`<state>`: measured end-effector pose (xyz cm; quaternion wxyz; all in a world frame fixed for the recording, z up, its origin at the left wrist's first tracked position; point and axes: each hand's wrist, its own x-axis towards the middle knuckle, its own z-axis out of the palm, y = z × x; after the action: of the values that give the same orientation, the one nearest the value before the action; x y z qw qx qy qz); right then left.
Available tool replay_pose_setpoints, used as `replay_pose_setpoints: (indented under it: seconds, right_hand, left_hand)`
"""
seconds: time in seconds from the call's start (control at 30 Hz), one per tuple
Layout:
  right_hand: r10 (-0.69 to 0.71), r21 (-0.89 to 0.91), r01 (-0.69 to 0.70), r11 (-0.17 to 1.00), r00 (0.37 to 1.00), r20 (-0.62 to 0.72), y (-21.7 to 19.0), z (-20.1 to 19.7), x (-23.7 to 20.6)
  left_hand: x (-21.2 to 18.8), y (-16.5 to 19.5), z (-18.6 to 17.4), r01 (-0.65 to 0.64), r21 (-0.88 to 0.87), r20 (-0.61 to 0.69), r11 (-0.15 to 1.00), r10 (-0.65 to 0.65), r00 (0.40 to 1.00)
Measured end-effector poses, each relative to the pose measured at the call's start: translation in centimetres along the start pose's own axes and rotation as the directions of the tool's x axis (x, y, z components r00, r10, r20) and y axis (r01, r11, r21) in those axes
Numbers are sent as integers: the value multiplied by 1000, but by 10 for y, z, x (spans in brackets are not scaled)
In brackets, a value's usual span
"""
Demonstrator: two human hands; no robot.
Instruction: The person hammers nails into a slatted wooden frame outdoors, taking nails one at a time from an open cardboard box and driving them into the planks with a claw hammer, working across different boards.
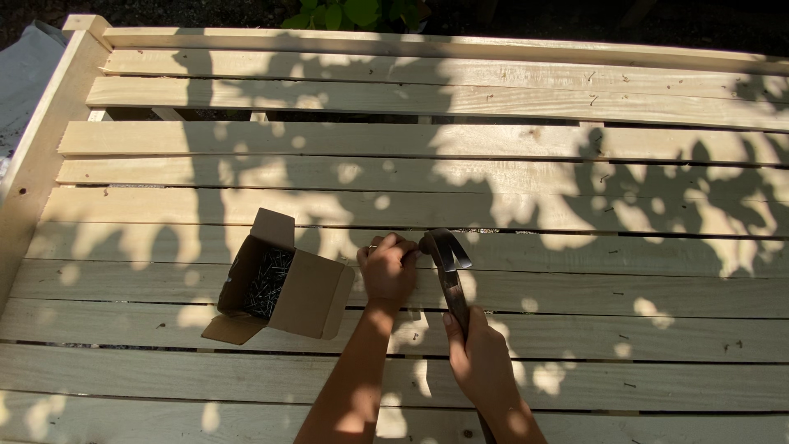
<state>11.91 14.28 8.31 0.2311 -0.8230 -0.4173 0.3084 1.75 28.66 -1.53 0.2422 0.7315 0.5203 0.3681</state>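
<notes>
My right hand [479,355] grips the handle of a claw hammer [448,261], whose metal head rests low over a pale wooden slat [575,251]. Just left of the hammer head, my left hand [387,268] is closed with its fingers pinched together on the slat; whatever they hold is too small to see. An open cardboard box [308,296] full of dark nails [268,284] lies on the slats to the left of my left hand.
A wide frame of light wooden slats [394,140] fills the view, with narrow gaps between boards and a raised rail [33,156] along the left edge. Leaf shadows dapple the wood. Green leaves [345,11] show at the top.
</notes>
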Motion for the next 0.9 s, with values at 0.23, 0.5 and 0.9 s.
replay_pose_setpoints:
  seconds: [0.23,0.5,0.9]
  right_hand:
    - [-133,43,139,989,985,-107,8,5,-1]
    - [-24,58,28,998,998,-58,-2,-18,-1]
    - [-141,7,142,990,986,-93,-10,-5,0]
  left_hand:
    - [-1,-3,4,29,-2,16,1000,-29,999]
    - [-1,-21,3,-16,-91,-48,996,12,999]
    - [-1,-24,10,18,86,35,996,-21,999]
